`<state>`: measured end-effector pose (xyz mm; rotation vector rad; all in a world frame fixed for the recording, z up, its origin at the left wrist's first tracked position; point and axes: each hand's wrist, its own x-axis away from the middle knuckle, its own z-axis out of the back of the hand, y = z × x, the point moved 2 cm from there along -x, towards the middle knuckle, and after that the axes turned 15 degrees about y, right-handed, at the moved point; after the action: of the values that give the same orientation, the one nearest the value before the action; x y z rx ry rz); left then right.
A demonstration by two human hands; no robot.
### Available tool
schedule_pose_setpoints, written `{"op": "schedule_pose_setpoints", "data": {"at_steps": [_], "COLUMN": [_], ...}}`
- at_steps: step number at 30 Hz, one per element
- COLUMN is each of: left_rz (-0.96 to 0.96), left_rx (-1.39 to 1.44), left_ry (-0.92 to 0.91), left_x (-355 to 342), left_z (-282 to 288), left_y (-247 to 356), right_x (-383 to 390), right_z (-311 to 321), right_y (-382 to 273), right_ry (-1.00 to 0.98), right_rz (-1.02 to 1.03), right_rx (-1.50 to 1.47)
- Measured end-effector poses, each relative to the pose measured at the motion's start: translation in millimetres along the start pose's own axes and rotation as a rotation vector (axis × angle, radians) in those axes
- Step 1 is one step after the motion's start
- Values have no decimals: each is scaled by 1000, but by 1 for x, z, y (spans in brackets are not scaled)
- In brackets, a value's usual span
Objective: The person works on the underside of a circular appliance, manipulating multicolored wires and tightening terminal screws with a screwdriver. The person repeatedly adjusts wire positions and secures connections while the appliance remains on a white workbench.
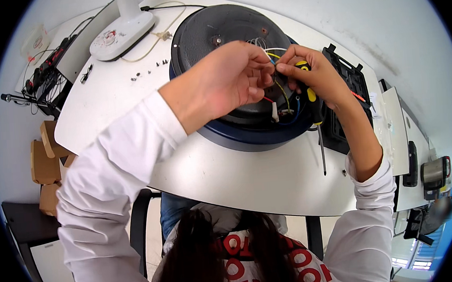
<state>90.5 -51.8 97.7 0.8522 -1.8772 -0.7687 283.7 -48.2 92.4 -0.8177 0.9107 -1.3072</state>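
Observation:
A round black appliance with a dark blue rim lies upside down on the white table. Coloured wires, yellow, blue, red and white, come out of its underside. My left hand pinches the wires over the middle of the appliance. My right hand meets it from the right and holds a screwdriver with a black and yellow handle, its thin shaft pointing down toward the table's near edge. Both sleeves are white.
A white lamp base with a cable stands at the back left, with small loose screws near it. A black toolbox tray lies right of the appliance. Cardboard boxes sit on the floor at left, cables and a power strip beyond.

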Motion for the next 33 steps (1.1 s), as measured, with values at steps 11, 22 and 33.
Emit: {"op": "schedule_pose_setpoints", "data": {"at_steps": [11,22,33], "left_rz": [38,-4,-1], "left_rx": [70,-74,-70], "left_ry": [-70,-131,-164], "left_x": [8,6,6], "left_z": [5,9,12], "left_y": [-7,0,1], "right_x": [-2,-1,-5], "right_z": [-4,1,3], "right_y": [-5,-3,-1], "right_ry": [0,-77,-121], "right_rz": [121,92,45], "right_rx": [147,82,30]}}
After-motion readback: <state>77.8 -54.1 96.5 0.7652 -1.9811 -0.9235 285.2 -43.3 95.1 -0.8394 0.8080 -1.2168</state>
